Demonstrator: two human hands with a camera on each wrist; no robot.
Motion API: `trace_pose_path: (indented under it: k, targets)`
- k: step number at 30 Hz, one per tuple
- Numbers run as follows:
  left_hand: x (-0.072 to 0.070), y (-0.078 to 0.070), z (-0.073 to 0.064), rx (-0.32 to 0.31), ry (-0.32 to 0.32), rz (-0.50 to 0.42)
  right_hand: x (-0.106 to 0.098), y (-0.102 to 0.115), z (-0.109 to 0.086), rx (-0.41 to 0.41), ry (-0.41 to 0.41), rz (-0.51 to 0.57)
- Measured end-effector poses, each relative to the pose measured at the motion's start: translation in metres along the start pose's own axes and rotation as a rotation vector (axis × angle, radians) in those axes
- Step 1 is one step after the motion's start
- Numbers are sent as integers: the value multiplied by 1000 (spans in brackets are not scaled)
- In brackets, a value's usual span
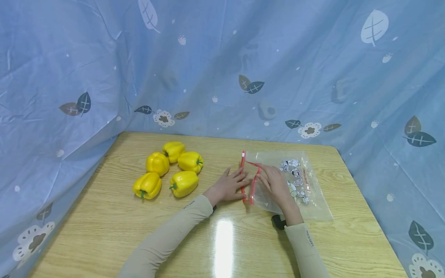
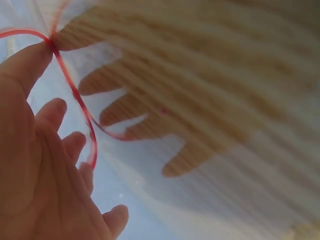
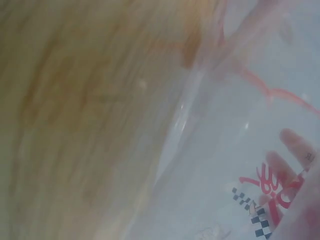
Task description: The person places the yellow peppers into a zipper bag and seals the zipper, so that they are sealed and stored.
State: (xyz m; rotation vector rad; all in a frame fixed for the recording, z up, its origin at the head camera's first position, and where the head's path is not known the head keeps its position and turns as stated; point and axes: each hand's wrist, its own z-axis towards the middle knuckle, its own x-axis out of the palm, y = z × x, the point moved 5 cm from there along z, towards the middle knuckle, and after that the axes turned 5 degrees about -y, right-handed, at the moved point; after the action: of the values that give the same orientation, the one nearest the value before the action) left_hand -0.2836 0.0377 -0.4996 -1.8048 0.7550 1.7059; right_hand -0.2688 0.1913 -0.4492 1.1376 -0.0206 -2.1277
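A clear plastic zip bag point(image 1: 314, 200) with red strips along its mouth and cartoon print lies flat on the right half of the table. Its mouth faces left and gapes, the two red strips standing apart. My left hand point(image 1: 231, 186) is at the mouth, fingers spread over the lower strip; in the left wrist view, a fingertip of this hand point(image 2: 45, 165) touches the red strip point(image 2: 75, 90). Over the bag, my right hand point(image 1: 276, 185) pinches the upper lip near its red strip. In the right wrist view, fingers point(image 3: 280, 167) show blurred through the plastic.
Several yellow bell peppers point(image 1: 184, 183) are grouped on the left half of the wooden table point(image 1: 104, 231). A blue patterned curtain point(image 1: 215, 58) hangs behind the table and along both sides. A light reflection shines on the tabletop between the forearms.
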Motion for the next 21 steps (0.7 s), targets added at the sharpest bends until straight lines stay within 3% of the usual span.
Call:
trace_pose_path:
  k: [10,21]
  targets:
    - [-1,4,0,24,-6,-44,-1,-2,0,-9,-35,27]
    - [-3,-2,-5,30,-159,-107,2,-3,-3,-8,-25,26]
